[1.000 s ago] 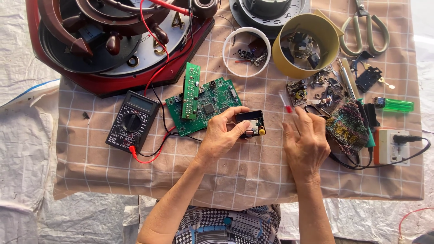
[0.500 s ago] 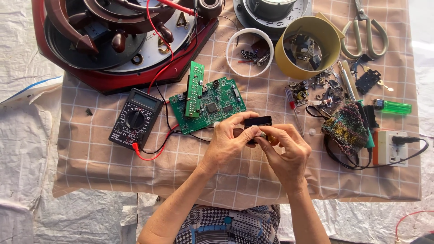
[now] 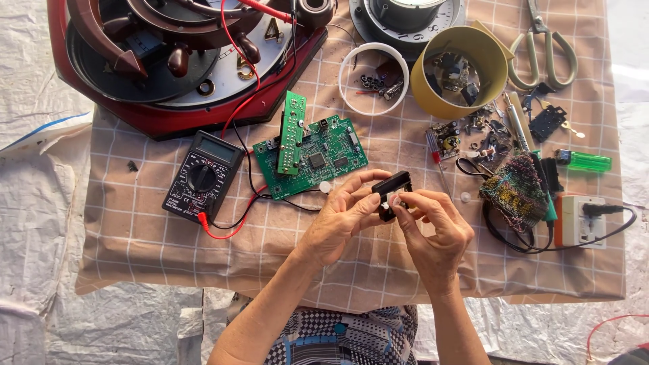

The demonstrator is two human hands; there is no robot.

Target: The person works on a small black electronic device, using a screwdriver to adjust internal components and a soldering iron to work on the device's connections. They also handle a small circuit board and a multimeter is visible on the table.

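Forearms: both come up from the bottom edge and bend inward, so the wrists meet over the middle of the checked cloth (image 3: 135,236).
Left hand (image 3: 338,220): palm turned toward the right, fingers curled, thumb and forefinger pinched on the small black module (image 3: 391,187).
Right hand (image 3: 436,230): back of the hand up, fingers bent, fingertips (image 3: 399,201) closed on the module's lower side (whether they grip or only press, I cannot tell).
Small black module: held between both hands, lifted just above the surface, tilted, right of the green circuit board (image 3: 318,159).
Green circuit board: flat on the cloth, a narrower green board (image 3: 292,133) lying across its left end.
Multimeter (image 3: 203,177): black, left of the board, red and black leads plugged in.
Wire bundle (image 3: 517,192): right of the hands, beside a white power socket (image 3: 580,220).
Farther: white ring (image 3: 374,78), yellow tape roll (image 3: 460,71) holding small parts, scissors (image 3: 541,47), green lighter (image 3: 585,161).
Farthest: red-rimmed clock case (image 3: 176,64) at the top left.
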